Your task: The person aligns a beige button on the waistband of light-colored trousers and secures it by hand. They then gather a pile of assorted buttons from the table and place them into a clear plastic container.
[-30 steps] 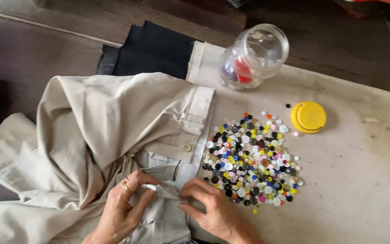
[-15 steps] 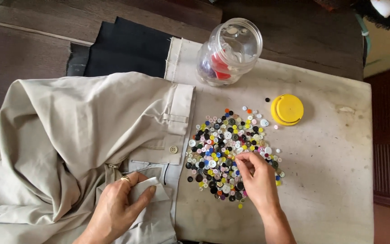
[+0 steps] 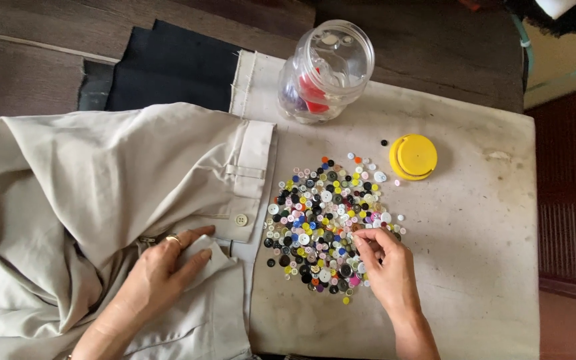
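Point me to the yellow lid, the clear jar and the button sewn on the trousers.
yellow lid [image 3: 413, 157], head view, centre of its top.
clear jar [image 3: 327, 70], head view, its see-through side wall.
sewn button [image 3: 241, 219], head view, face of the button on the beige waistband.

The right hand [image 3: 387, 265] covers the five o'clock part of the button pile [image 3: 325, 220], and whether its fingertips pinch one button is too small to tell. The left hand [image 3: 168, 267] hides the beige trousers' [image 3: 101, 193] opening beneath its palm; both forearms run off the bottom edge. The trousers are cut off at nine and six o'clock. The red and purple things inside the clear jar [image 3: 328, 70] are blurred by its wall. The dark cloth [image 3: 168, 70] lies partly under the trousers.
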